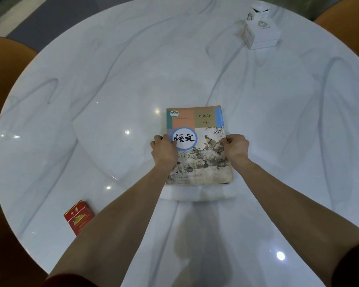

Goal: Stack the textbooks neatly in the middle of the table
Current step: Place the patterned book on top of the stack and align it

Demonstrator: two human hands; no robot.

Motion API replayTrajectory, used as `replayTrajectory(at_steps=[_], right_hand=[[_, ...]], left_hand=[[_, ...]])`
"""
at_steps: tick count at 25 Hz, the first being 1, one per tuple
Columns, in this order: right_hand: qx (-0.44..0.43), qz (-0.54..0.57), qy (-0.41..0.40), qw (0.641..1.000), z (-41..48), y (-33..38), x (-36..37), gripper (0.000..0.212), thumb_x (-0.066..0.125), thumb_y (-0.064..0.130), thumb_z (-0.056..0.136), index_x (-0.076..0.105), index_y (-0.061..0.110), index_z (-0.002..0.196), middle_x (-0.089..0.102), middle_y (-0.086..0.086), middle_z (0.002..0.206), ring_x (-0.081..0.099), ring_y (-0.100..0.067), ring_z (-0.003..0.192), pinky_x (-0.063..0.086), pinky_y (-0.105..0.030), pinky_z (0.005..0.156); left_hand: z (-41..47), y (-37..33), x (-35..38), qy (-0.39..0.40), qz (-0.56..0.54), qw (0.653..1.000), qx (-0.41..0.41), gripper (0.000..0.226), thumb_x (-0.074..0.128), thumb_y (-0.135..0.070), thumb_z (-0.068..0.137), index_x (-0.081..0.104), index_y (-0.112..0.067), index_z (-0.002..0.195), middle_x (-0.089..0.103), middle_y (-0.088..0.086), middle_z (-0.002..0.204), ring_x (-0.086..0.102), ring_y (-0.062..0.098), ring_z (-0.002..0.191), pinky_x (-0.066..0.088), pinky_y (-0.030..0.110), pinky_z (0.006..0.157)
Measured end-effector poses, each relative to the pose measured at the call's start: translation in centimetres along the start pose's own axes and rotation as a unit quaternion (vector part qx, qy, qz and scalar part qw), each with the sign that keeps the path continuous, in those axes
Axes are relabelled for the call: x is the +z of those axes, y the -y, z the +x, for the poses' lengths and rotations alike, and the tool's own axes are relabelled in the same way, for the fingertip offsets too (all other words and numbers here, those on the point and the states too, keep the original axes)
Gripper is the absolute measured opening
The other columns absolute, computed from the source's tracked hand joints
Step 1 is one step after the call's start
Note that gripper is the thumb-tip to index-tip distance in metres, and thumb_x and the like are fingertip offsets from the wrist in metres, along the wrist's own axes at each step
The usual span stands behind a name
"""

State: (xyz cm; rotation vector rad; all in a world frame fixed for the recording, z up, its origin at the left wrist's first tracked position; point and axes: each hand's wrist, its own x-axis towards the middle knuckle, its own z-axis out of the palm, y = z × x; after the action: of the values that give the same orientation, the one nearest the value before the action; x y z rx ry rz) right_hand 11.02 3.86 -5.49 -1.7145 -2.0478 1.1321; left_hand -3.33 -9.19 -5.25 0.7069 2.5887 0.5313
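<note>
A stack of textbooks (203, 125) lies flat near the middle of the round white marble table (133, 79). The top cover shows a painted landscape, coloured blocks and a white circle with black characters. The edge of a book underneath peeks out at the stack's near right corner. My left hand (164, 151) grips the stack's left edge, thumb on the cover. At the right edge, my right hand (235, 149) holds the stack with curled fingers. How many books lie under the top one is hidden.
A red cigarette pack (78, 217) lies near the table's front left edge. A white tissue box (261, 31) stands at the far right. Orange chair backs (6, 75) ring the table on the left and far right.
</note>
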Motion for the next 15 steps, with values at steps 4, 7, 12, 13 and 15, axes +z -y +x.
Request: replayTrajectory(at_steps=[4,7,12,13,15], right_hand=[[-0.003,-0.022,0.01,1.0,0.1,0.3,-0.2,0.025,0.056,0.01,0.092,0.071,-0.01,0.092,0.064,-0.021,0.079,0.053,-0.024,0.074,0.05,-0.032,0.077],[-0.001,-0.033,0.029,0.999,0.2,0.5,-0.7,0.025,0.056,0.011,0.092,0.07,-0.01,0.094,0.069,-0.024,0.087,0.06,-0.032,0.078,0.053,-0.034,0.079],[-0.033,-0.107,0.029,0.993,-1.2,2.2,-1.9,0.033,0.051,0.015,0.093,0.057,-0.001,0.122,0.058,-0.022,0.123,0.057,-0.036,0.113,0.051,-0.041,0.093],[-0.059,-0.137,0.027,0.989,-1.6,2.8,-2.1,0.034,0.049,0.016,0.094,0.055,0.002,0.124,0.055,-0.021,0.125,0.055,-0.035,0.114,0.05,-0.04,0.092],[-0.116,-0.175,0.035,0.977,-2.3,4.1,-2.3,0.032,0.046,0.017,0.095,0.056,0.003,0.122,0.054,-0.019,0.124,0.056,-0.034,0.11,0.05,-0.04,0.088]], left_hand=[[0.2,0.1,0.0,0.018,0.001,1.0,0.007,0.033,0.04,-0.024,0.101,0.05,0.001,0.119,0.046,0.02,0.126,0.05,0.037,0.112,0.043,0.04,0.092],[0.2,0.0,-0.5,0.034,-0.005,0.999,0.003,0.033,0.039,-0.023,0.101,0.049,0.001,0.121,0.046,0.022,0.127,0.049,0.038,0.114,0.044,0.043,0.094],[0.0,0.4,-2.2,0.026,-0.006,0.999,0.019,0.036,0.04,-0.022,0.099,0.053,-0.001,0.126,0.055,0.022,0.124,0.055,0.037,0.113,0.049,0.043,0.092],[-0.2,0.4,-2.7,0.022,0.005,0.999,0.027,0.036,0.041,-0.022,0.099,0.053,-0.003,0.126,0.056,0.021,0.124,0.056,0.035,0.113,0.049,0.042,0.091],[-0.8,0.4,-3.6,0.019,0.038,0.998,0.048,0.035,0.041,-0.02,0.099,0.053,-0.006,0.128,0.057,0.017,0.126,0.056,0.033,0.114,0.049,0.041,0.092]])
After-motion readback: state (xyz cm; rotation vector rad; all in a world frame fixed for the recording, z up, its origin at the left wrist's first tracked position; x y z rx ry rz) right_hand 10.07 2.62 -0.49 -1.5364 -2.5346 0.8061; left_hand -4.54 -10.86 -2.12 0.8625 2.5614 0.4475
